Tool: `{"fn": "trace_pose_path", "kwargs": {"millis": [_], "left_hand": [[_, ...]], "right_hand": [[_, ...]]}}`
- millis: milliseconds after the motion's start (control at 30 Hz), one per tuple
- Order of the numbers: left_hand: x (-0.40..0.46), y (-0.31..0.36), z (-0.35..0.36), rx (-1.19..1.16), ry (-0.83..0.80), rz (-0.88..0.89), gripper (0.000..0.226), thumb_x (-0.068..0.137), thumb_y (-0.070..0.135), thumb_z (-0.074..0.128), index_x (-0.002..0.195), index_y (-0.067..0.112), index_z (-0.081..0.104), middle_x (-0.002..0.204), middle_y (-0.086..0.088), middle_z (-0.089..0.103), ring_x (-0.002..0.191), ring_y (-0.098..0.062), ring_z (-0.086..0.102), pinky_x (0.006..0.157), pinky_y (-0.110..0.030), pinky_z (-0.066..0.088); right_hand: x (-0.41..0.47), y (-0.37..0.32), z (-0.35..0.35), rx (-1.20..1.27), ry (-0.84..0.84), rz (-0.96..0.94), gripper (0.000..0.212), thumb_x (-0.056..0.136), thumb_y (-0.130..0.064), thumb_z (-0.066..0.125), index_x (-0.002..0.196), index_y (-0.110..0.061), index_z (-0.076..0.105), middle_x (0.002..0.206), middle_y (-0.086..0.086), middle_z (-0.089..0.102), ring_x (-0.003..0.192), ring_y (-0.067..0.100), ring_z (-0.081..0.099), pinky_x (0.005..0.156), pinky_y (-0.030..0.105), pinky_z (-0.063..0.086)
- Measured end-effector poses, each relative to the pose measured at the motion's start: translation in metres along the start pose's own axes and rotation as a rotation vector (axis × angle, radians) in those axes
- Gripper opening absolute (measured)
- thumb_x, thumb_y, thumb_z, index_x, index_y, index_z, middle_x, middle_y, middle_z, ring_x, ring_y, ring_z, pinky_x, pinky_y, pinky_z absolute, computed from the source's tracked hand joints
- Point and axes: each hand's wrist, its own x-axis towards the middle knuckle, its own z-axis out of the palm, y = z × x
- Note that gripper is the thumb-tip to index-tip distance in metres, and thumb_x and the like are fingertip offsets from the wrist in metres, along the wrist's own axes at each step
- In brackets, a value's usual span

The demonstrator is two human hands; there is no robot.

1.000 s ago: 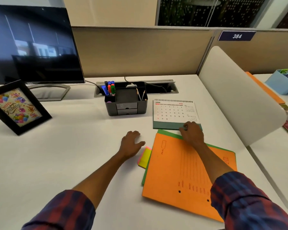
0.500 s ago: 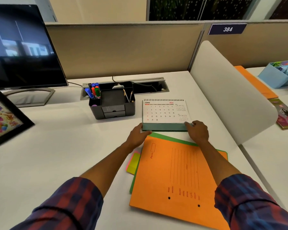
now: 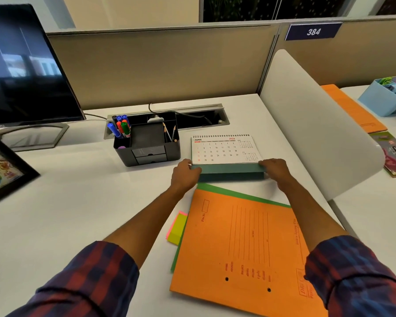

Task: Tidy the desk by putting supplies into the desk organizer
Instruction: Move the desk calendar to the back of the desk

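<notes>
**Two hands hold a desk calendar beside the organizer**

A person in plaid sleeves reaches across a white desk (image 3: pixel 55 225). The left hand (image 3: pixel 185 175) has its grip curled around the left end of a spiral desk calendar (image 3: pixel 224 149), and the right hand (image 3: pixel 275 170) grips the right end at its green base. The calendar stands open to June, just right of the black desk organizer (image 3: pixel 146 145) and not touching it.

The organizer sits near the back of the desk, in front of a cable trough (image 3: pixel 199 115). Its left compartment holds capped markers (image 3: pixel 120 128) in blue, red and green; its right compartment holds two pencils (image 3: pixel 170 133), tips up. The middle section looks dark, and two small drawers face forward.

Nearer the person, an orange file folder (image 3: pixel 240 248) lies on a green one, close to the calendar's base. Yellow and pink sticky notes (image 3: pixel 177 228) peek out from the folder's left edge. A wide stretch of bare desk lies to the left, bounded by a monitor (image 3: pixel 21 69) and a picture frame (image 3: pixel 2 170). A white divider (image 3: pixel 311 124) bounds the right side.
</notes>
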Motion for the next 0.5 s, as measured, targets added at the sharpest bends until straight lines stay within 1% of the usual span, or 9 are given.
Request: {"fn": "trace_pose_path", "kwargs": {"millis": [33,100,200,233,300,367,433,467,500], "left_hand": [[0.002,0.001,-0.001,-0.015,0.000,-0.024,0.037,0.095,0.015,0.057,0.129,0.006,0.048,0.129,-0.014,0.058,0.107,-0.024,0.057,0.081,-0.030,0.053],[0.007,0.004,-0.002,-0.020,0.014,-0.060,0.039,0.095,0.007,0.054,0.133,0.003,0.047,0.134,-0.016,0.055,0.117,-0.030,0.054,0.087,-0.033,0.051],[0.015,0.009,-0.002,-0.049,-0.001,-0.113,0.039,0.094,-0.002,0.052,0.133,-0.001,0.049,0.138,-0.017,0.052,0.124,-0.032,0.049,0.085,-0.030,0.048],[0.016,0.012,-0.001,-0.070,-0.018,-0.130,0.036,0.094,-0.003,0.052,0.130,-0.003,0.051,0.136,-0.017,0.053,0.123,-0.031,0.050,0.083,-0.029,0.048],[0.019,0.015,0.000,-0.103,-0.044,-0.150,0.029,0.092,-0.005,0.053,0.121,-0.004,0.058,0.130,-0.016,0.058,0.114,-0.029,0.054,0.081,-0.028,0.049],[0.023,0.014,0.003,-0.117,-0.052,-0.145,0.026,0.091,-0.005,0.054,0.115,-0.002,0.063,0.125,-0.016,0.062,0.103,-0.027,0.057,0.082,-0.034,0.055],[0.026,0.015,0.005,-0.133,-0.022,-0.138,0.025,0.091,-0.004,0.054,0.113,0.001,0.064,0.121,-0.016,0.064,0.102,-0.028,0.059,0.082,-0.041,0.058],[0.027,0.015,0.007,-0.146,-0.003,-0.136,0.023,0.090,-0.003,0.054,0.111,0.004,0.063,0.118,-0.015,0.064,0.102,-0.029,0.060,0.076,-0.040,0.059],[0.028,0.016,0.007,-0.159,0.013,-0.132,0.020,0.090,-0.003,0.055,0.106,0.007,0.061,0.113,-0.015,0.065,0.098,-0.028,0.061,0.065,-0.035,0.057]], "right_hand": [[0.002,0.000,-0.002,-0.001,-0.023,0.001,0.028,0.093,-0.019,0.062,0.114,-0.001,0.063,0.116,0.015,0.062,0.102,0.028,0.056,0.084,0.034,0.046],[0.003,-0.004,-0.006,-0.020,-0.073,-0.004,0.022,0.094,-0.013,0.058,0.112,0.000,0.064,0.114,0.013,0.061,0.099,0.025,0.054,0.081,0.032,0.042],[0.007,-0.008,-0.012,0.016,-0.113,-0.013,0.025,0.095,-0.004,0.053,0.119,-0.001,0.061,0.120,0.013,0.060,0.104,0.024,0.053,0.088,0.035,0.044],[0.008,-0.010,-0.014,0.033,-0.120,-0.012,0.027,0.096,-0.003,0.051,0.122,-0.002,0.059,0.123,0.014,0.059,0.107,0.025,0.054,0.091,0.036,0.045],[0.008,-0.013,-0.018,0.059,-0.136,-0.021,0.031,0.096,0.000,0.047,0.126,-0.004,0.056,0.128,0.015,0.058,0.113,0.027,0.054,0.095,0.037,0.046],[0.009,-0.014,-0.020,0.053,-0.135,-0.051,0.035,0.096,0.000,0.043,0.128,-0.006,0.053,0.131,0.014,0.057,0.116,0.029,0.054,0.098,0.039,0.046],[0.007,-0.016,-0.021,0.036,-0.115,-0.082,0.036,0.097,-0.001,0.042,0.132,-0.007,0.049,0.132,0.013,0.054,0.117,0.028,0.052,0.099,0.039,0.047],[0.007,-0.016,-0.022,0.026,-0.102,-0.097,0.037,0.097,-0.003,0.042,0.133,-0.008,0.046,0.132,0.012,0.053,0.115,0.026,0.052,0.094,0.037,0.047],[0.006,-0.016,-0.022,0.015,-0.094,-0.114,0.037,0.097,-0.003,0.042,0.134,-0.008,0.045,0.131,0.011,0.053,0.113,0.024,0.051,0.089,0.033,0.045]]}}
